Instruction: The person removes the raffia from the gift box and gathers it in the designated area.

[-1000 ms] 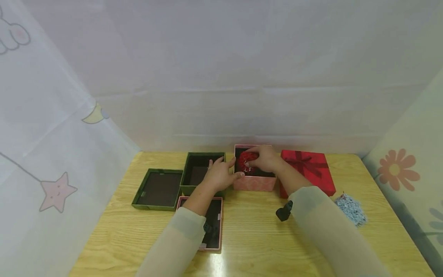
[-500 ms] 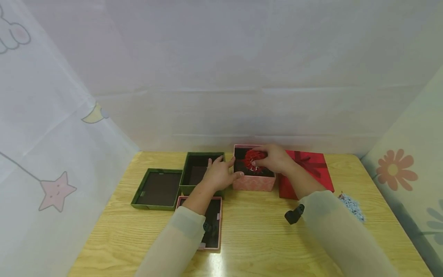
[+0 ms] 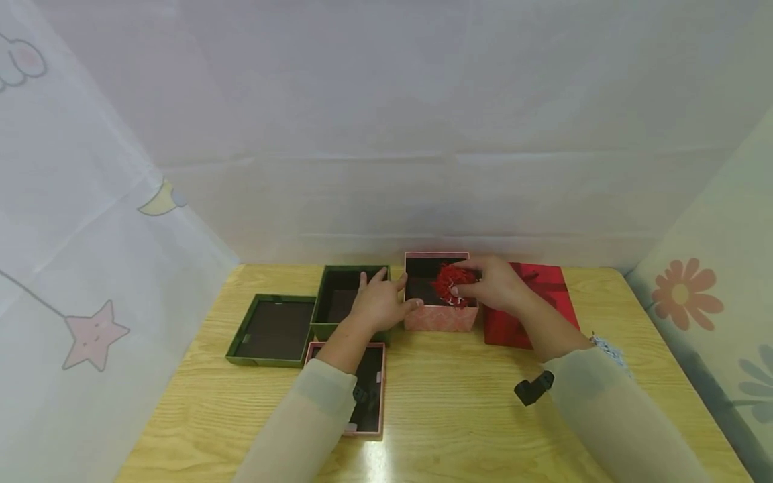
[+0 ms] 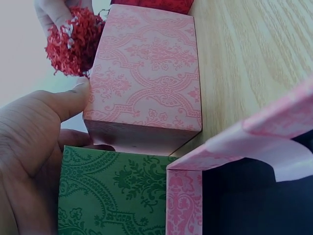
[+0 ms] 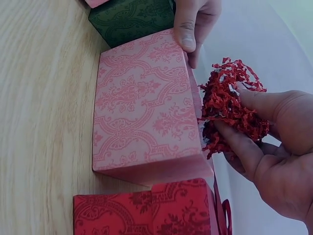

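Observation:
A clump of red shredded paper [image 3: 454, 285] is pinched in the right hand [image 3: 496, 284] at the top of the open pink box [image 3: 441, 318]. In the right wrist view the shreds [image 5: 230, 105] stand above the box's rim, gripped between thumb and fingers [image 5: 239, 142]. The left hand [image 3: 379, 305] lies across the pink box's left edge, its thumb [image 4: 76, 100] on the rim and other fingers spread toward the open green box [image 3: 326, 331]. In the left wrist view the left hand [image 4: 32, 132] rests beside the pink box [image 4: 146, 68].
Left of the green box lies its green lid [image 3: 234, 357], inside up. A pink lid [image 3: 382, 396] lies upturned under the left forearm. A red box with a dark ribbon [image 3: 552, 295] stands right of the pink box, and pale blue shreds [image 3: 610, 350] lie beyond it, partly behind the right sleeve.
The right hand has moved right and slightly up with the red shreds, from inside the pink box to its right rim. The left hand has stayed about where it was.

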{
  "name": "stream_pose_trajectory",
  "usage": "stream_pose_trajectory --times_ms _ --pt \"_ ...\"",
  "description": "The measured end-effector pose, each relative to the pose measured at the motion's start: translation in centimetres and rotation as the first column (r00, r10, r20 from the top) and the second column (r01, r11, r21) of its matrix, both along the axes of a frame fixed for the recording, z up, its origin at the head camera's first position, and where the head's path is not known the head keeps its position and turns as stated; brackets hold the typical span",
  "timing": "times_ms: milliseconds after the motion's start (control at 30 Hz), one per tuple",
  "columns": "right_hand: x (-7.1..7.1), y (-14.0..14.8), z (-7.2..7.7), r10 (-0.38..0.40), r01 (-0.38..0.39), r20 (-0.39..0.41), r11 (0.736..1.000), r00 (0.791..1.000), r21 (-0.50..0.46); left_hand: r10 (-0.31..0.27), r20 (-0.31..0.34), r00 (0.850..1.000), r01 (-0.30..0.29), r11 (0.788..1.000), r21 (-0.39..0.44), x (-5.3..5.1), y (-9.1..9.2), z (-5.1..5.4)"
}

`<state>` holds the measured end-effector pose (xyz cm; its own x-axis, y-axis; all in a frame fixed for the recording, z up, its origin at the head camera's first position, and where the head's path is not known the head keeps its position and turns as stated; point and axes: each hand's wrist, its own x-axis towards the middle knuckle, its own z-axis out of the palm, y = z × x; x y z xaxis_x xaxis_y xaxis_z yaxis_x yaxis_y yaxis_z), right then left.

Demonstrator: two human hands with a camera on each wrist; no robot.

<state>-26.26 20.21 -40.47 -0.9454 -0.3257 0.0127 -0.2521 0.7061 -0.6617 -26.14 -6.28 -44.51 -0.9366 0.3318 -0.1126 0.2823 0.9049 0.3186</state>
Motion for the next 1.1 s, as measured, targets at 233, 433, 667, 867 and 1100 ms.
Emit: stream_pose_trajectory --times_ms 233,433,667,867,1100 --pt "1.3 1.0 0.4 -0.024 0.024 0.024 1.000 0.999 0.002 -0.015 -0.026 1.000 0.014 0.998 -0.058 -0.1 -0.3 0.1" --pt "2.3 1.9 0.9 -0.047 0.045 0.053 0.998 0.997 0.042 -0.021 -0.030 0.999 0.018 0.997 -0.079 -0.2 -0.5 0.3" --pt "3.7 2.9 1.1 -0.070 0.070 0.081 0.998 0.994 0.002 -0.015 -0.020 1.000 0.013 0.998 -0.069 -0.3 -0.6 0.5" --pt "4.9 3.7 1.1 -0.063 0.064 0.064 0.998 0.996 -0.009 -0.008 -0.015 1.000 0.007 0.998 -0.062 -0.3 -0.6 0.4" --pt "6.5 4.6 0.8 -0.074 0.075 0.046 0.997 0.996 -0.009 -0.002 -0.010 1.000 0.001 0.999 -0.047 -0.2 -0.7 0.3"
